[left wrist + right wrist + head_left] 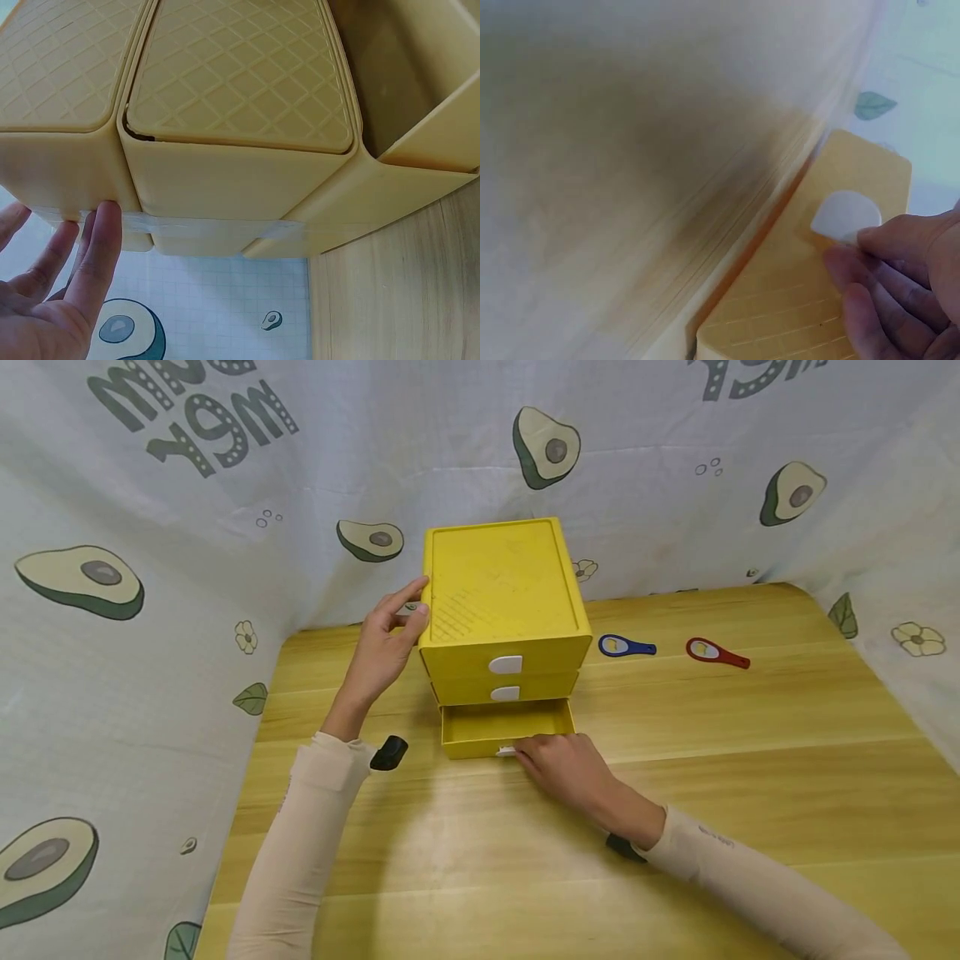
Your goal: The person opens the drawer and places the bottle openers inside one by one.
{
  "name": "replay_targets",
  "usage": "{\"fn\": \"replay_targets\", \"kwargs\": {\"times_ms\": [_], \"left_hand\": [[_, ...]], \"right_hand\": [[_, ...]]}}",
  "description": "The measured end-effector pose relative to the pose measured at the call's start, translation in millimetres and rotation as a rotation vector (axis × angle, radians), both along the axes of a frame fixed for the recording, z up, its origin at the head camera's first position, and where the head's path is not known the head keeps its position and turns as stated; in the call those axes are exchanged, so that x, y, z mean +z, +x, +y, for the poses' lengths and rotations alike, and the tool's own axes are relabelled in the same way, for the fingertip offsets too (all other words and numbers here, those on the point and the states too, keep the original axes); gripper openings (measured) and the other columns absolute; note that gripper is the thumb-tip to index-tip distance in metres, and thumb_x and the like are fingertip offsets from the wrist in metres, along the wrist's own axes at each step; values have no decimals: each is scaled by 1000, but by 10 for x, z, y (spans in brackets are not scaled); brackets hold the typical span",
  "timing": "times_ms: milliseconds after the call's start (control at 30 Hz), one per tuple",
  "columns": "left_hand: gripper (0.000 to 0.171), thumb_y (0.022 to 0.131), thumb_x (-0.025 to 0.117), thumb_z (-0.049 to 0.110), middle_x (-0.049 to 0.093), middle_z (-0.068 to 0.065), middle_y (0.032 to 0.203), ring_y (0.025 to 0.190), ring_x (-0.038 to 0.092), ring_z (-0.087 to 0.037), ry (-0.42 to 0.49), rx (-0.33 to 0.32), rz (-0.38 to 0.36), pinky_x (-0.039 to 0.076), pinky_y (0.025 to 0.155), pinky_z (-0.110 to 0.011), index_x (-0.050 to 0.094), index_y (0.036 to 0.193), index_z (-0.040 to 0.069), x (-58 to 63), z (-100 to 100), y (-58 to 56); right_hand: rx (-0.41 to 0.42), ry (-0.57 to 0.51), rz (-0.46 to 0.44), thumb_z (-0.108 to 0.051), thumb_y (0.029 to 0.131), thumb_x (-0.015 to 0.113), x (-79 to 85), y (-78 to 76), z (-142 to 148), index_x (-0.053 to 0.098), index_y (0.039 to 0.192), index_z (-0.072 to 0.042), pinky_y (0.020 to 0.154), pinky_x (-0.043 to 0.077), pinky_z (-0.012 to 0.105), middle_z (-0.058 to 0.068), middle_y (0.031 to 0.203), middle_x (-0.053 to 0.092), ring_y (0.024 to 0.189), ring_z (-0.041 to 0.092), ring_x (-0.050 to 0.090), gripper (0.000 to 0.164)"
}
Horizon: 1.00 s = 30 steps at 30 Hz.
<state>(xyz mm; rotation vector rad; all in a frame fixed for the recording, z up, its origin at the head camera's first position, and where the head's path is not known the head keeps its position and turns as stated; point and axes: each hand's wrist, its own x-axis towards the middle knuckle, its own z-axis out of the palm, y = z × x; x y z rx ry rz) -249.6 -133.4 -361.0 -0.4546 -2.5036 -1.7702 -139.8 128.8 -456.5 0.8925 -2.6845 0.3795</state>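
Observation:
A yellow three-drawer cabinet stands on the wooden table. Its bottom drawer is pulled out, with the bare inside floor showing; the upper two drawers are closed. My right hand pinches the white handle of that bottom drawer, thumb on one side and fingers on the other. On the cabinet's left wall, the fingertips of my left hand rest near the top edge. The left wrist view shows those fingers spread and fairly straight against the cabinet side, where clear tape crosses the drawer units.
To the right of the cabinet lie a blue paddle-shaped item and a red one. A white curtain with avocado prints hangs close behind and along the sides. Black wrist devices sit at both cuffs.

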Motion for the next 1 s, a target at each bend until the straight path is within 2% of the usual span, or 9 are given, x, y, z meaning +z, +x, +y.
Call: {"fn": "replay_targets", "kwargs": {"times_ms": [233, 367, 433, 633, 800, 867, 1000], "left_hand": [[45, 105, 52, 29, 50, -11, 139, 111, 60, -27, 3, -3, 6, 53, 86, -45, 49, 150, 24, -11, 2, -14], [46, 105, 52, 28, 50, -12, 139, 111, 60, -28, 3, 1, 2, 53, 82, -32, 48, 150, 24, 5, 7, -6], [47, 105, 51, 25, 49, -14, 141, 112, 60, -29, -3, 5, -8, 51, 80, -25, 47, 151, 20, 56, 25, 28], [47, 106, 48, 17, 47, -21, 141, 114, 58, -35, -17, 8, -23, 50, 80, -24, 44, 152, 9, 275, 83, 188], [47, 106, 49, 22, 48, -16, 142, 113, 59, -32, -11, 5, -17, 50, 80, -27, 45, 153, 16, 125, 29, 83], [47, 106, 50, 25, 48, -14, 142, 112, 59, -30, -4, 3, -14, 52, 82, -34, 46, 152, 20, 40, 7, 20], [46, 105, 52, 29, 49, -12, 141, 112, 60, -29, 8, -4, -3, 52, 86, -44, 47, 151, 25, -4, -7, -4]], "right_hand": [[13, 54, -1, -18, 90, 74, 43, 98, -9, 70, 81, -15, 42, 41, 28, -6, 68, 68, 49, 6, 47, 10], [27, 76, 0, -17, 90, 74, 65, 163, -7, 67, 77, -15, 41, 37, 26, -7, 66, 66, 48, 6, 42, 15], [37, 84, 18, -16, 89, 74, 66, 199, -4, 65, 74, -15, 40, 37, 26, -7, 65, 65, 47, 6, 43, 17], [101, 168, 82, -1, 80, 75, 72, 334, 6, 59, 69, -13, 38, 35, 26, -6, 58, 57, 47, 5, 42, 23], [140, 224, 102, 7, 74, 74, 101, 471, 4, 56, 69, -12, 37, 34, 26, -4, 58, 56, 48, 4, 43, 26], [144, 229, 104, 7, 73, 74, 107, 519, 3, 55, 69, -12, 37, 33, 25, -4, 58, 56, 48, 3, 42, 28], [152, 226, 102, 8, 72, 75, 114, 588, -7, 54, 67, -12, 37, 30, 22, -4, 56, 54, 49, 1, 35, 29]]}}
